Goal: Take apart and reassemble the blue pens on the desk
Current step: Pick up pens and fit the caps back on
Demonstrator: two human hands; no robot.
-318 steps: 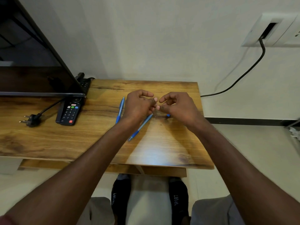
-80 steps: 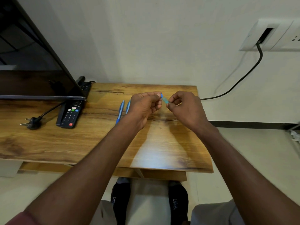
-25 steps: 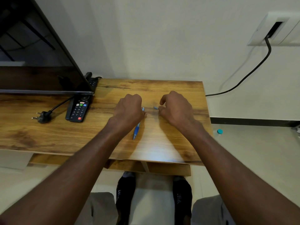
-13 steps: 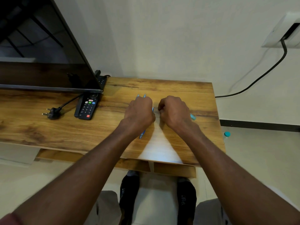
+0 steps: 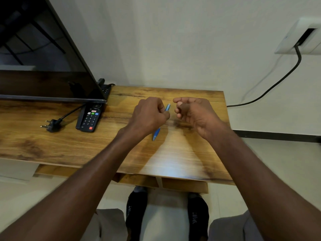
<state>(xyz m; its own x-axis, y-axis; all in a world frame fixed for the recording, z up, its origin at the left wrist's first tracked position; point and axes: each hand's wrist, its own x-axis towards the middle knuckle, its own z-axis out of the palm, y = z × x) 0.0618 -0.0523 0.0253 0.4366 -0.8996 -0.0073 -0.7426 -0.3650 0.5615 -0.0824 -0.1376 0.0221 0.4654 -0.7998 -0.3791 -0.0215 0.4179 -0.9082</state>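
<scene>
On the left part of the tabletop (image 5: 52, 141) lie a loose plug (image 5: 50, 125) and a black remote (image 5: 89, 118), which do not belong to the task. Further right, the left hand (image 5: 149, 115) has its grip curled around the middle of a blue pen (image 5: 157, 133); the tip points toward the person and the upper end shows above the fist. The pen is probably light, stiff and a little slippery, so I think a hold on the middle of the barrel is best. Just beside it, the right hand (image 5: 192, 112) is curled, but I cannot tell if it holds some small part.
</scene>
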